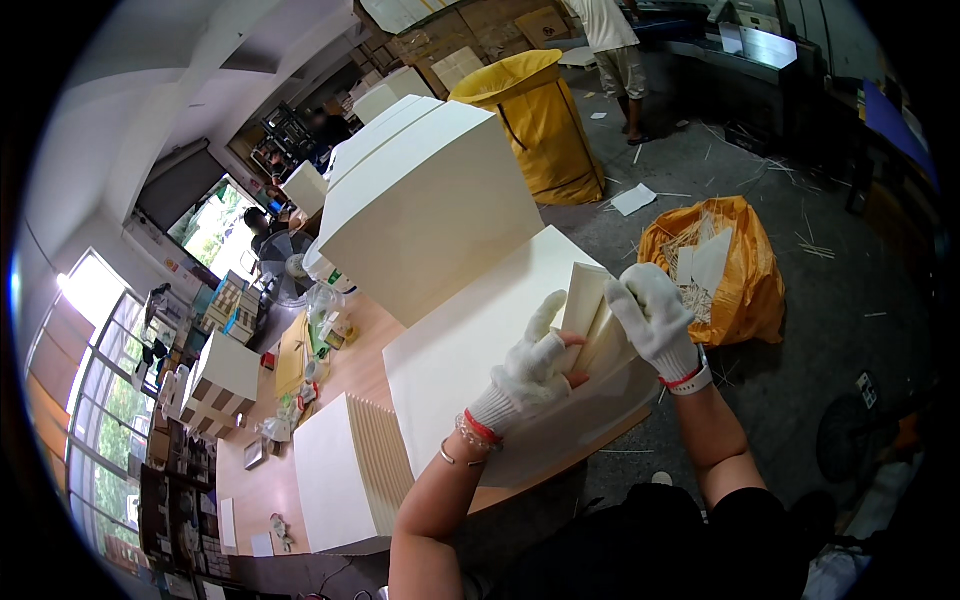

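My left hand (530,372), in a white knit glove with bare fingertips showing, grips a narrow folded piece of cream card (582,298) from its left side. My right hand (655,315), gloved too, has its fingers curled closed at the card's right edge. The card has a long raised panel and further folds toward the right. Beneath it lies a large flat white sheet (450,345), which may be the top of a pile. The left hand and the card hide part of this sheet.
A tall block of white board (430,200) stands behind the sheet. Stacked folded white pieces (350,470) lie at the left on the wooden table (375,330). An orange bag of scraps (755,290) and a yellow sack (550,140) stand on the floor. Another person (610,50) stands beyond.
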A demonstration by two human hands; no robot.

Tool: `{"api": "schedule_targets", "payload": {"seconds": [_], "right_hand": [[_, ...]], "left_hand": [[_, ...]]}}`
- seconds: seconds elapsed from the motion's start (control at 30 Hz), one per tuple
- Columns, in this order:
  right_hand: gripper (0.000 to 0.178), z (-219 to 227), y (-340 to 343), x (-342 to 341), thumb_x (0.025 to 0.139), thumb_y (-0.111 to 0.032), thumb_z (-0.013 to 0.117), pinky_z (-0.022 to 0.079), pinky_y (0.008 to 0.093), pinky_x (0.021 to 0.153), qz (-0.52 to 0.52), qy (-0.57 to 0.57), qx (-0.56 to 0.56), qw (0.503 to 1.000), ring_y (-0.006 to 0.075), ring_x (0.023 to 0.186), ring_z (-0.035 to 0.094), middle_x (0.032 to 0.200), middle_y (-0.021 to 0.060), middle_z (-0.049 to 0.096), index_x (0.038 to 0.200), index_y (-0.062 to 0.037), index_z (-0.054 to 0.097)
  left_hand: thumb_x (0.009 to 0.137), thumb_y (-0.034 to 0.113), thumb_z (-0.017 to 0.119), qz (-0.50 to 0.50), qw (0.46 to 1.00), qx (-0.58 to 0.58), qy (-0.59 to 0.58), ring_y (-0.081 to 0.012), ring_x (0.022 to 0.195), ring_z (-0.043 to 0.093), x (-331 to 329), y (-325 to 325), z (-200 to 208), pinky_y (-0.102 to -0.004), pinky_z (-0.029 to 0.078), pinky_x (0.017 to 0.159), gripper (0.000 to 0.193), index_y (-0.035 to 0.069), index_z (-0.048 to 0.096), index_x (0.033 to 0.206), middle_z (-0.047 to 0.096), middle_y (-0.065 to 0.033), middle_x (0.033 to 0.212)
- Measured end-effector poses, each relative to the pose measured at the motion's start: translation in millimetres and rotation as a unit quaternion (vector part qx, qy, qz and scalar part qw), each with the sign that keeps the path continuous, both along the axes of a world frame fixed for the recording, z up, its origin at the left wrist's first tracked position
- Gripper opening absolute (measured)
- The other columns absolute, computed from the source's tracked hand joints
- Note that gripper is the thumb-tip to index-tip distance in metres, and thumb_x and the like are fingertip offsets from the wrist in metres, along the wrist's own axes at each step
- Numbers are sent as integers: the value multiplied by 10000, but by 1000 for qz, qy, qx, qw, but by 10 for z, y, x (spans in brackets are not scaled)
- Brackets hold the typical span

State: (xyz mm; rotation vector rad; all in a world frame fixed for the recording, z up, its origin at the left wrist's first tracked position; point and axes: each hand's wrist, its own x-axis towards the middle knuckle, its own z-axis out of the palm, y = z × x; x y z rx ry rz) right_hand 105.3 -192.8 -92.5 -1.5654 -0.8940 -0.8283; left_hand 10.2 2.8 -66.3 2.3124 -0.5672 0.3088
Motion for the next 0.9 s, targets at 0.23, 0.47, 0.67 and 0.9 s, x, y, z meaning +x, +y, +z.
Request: {"api": "schedule_targets", "payload": {"seconds": [0.23,0.47,0.67,0.9], "right_hand": [[176,14,3,4,914,-106,650,439,398,641,-5,23,0,1000,289,687,536,719,111,523,794,2,582],[80,-47,-55,42,895,-68,647,441,398,631,-24,-53,-40,998,285,700,540,775,106,544,936,0,636],[180,-50,-17,-7,888,-15,621,471,403,688,-90,-143,-40,985,305,775,561,862,136,556,1067,-23,636],[278,-62,-37,-524,852,-184,692,491,457,913,41,-19,-252,967,419,1052,592,1099,213,650,1081,-27,689]], "left_hand": [[734,-65,693,-56,998,27,-2,-374,1127,605,34,19,65,-386,504,929,423,41,629,1139,428,-271,1451],[691,14,842,1,1000,3,-15,-357,1199,564,-20,-99,77,-376,483,960,392,81,641,1022,456,-231,1437],[783,-22,736,-6,999,-10,47,-353,1175,588,-84,51,98,-388,480,977,467,90,642,1227,491,-222,1413],[834,239,735,93,979,72,-168,-319,908,676,-134,-56,-170,-370,538,790,774,49,375,1492,669,-159,1026]]}}
